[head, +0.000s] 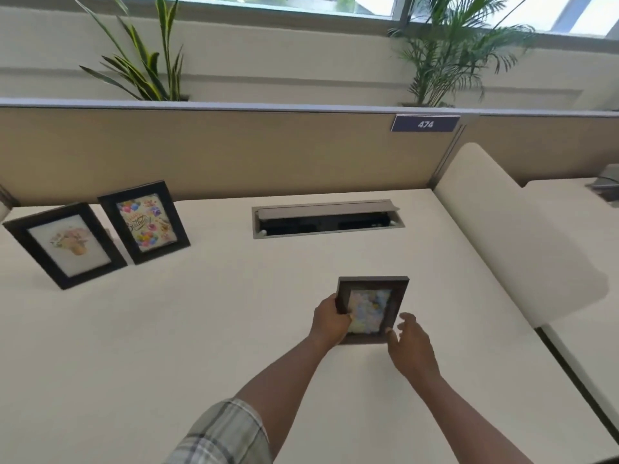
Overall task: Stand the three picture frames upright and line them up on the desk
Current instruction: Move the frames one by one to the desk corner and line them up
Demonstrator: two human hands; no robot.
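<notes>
Two black picture frames stand upright side by side at the far left of the white desk [234,313]: one with a pale flower picture [65,244], and beside it one with a colourful birthday card [144,222]. A third, dark brown frame [371,309] with a pastel picture is near the desk's middle right, tilted up toward me. My left hand [330,321] grips its left edge, thumb on the glass. My right hand [410,343] is at the frame's lower right corner, fingers spread; I cannot tell whether it touches.
A grey cable hatch [326,217] lies open in the desk behind the brown frame. A beige partition [268,152] with a "474" tag [425,123] borders the back. A white divider [502,236] rises on the right. Plants stand behind the partition.
</notes>
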